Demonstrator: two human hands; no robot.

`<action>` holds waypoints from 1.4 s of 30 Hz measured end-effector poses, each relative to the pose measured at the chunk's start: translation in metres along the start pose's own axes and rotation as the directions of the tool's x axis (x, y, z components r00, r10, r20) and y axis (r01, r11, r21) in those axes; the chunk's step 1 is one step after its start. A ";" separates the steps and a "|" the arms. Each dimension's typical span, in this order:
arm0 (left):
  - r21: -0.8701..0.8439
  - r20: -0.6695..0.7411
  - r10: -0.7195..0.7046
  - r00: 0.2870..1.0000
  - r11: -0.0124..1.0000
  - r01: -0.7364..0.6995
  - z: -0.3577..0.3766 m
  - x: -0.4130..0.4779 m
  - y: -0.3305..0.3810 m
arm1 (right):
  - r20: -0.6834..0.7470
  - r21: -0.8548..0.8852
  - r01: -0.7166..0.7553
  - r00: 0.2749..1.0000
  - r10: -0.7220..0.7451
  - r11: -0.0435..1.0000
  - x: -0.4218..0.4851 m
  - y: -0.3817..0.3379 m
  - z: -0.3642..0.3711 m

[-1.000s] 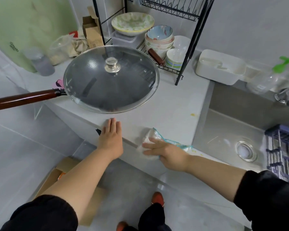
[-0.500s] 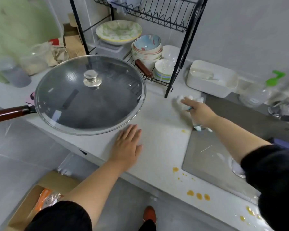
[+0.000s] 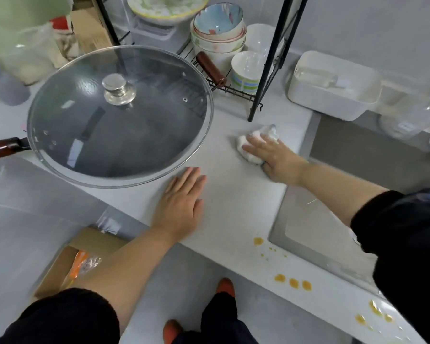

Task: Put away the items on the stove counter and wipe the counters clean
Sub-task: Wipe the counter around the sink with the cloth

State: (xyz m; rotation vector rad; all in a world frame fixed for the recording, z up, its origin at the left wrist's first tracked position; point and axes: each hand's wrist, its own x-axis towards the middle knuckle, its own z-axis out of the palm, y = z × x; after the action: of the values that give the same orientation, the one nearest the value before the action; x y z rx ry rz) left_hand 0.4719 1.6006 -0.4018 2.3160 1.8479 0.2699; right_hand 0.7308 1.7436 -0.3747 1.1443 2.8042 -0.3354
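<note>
Fingers [image 3: 257, 143] straight: right hand [image 3: 278, 160] pressing crumpled white cloth [image 3: 268, 131], left hand [image 3: 181, 202] flat on smooth counter [image 3: 233, 212].

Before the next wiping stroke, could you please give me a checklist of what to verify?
1. Cloth pressed on the counter under the right hand: ok.
2. Left hand flat on the counter, apart from the cloth: ok.
3. Orange spots on the front edge by the sink wiped: not ok.
4. Lidded wok put away: not ok, it sits on the counter.
5. Rack foot apart from the cloth: ok.
6. Cloth clean enough: cannot tell.
</note>
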 end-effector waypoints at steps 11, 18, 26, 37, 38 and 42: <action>-0.012 -0.015 -0.014 1.000 1.000 0.013 -0.001 -0.001 0.001 | -0.012 0.028 0.088 0.996 -0.088 0.996 -0.046 -0.056 0.023; -0.037 -0.007 0.002 1.000 0.999 -0.002 0.000 -0.001 -0.001 | -0.167 0.183 -0.426 0.875 0.455 0.886 -0.004 -0.032 0.014; -0.017 0.023 0.002 1.000 1.000 -0.001 0.001 -0.001 -0.001 | -0.097 0.382 -0.403 0.877 0.470 0.831 -0.052 -0.092 0.028; -0.236 -0.056 0.039 0.998 0.970 -0.051 -0.003 -0.006 -0.005 | -0.113 0.411 -0.506 0.797 0.593 0.758 -0.083 -0.224 0.052; -0.263 -0.062 0.033 0.998 0.963 -0.049 -0.004 -0.006 -0.005 | -0.110 0.400 -0.487 0.816 0.568 0.776 -0.075 -0.235 0.053; -0.291 -0.087 0.004 0.996 0.956 -0.030 -0.006 -0.008 -0.005 | -0.091 0.234 -0.425 0.886 0.455 0.875 -0.108 -0.237 0.064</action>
State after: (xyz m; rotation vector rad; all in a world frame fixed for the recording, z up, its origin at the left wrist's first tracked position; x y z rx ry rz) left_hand 0.4642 1.5941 -0.3972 2.1477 1.6911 0.6104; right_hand 0.6419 1.4904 -0.3789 1.8768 2.5503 -0.5280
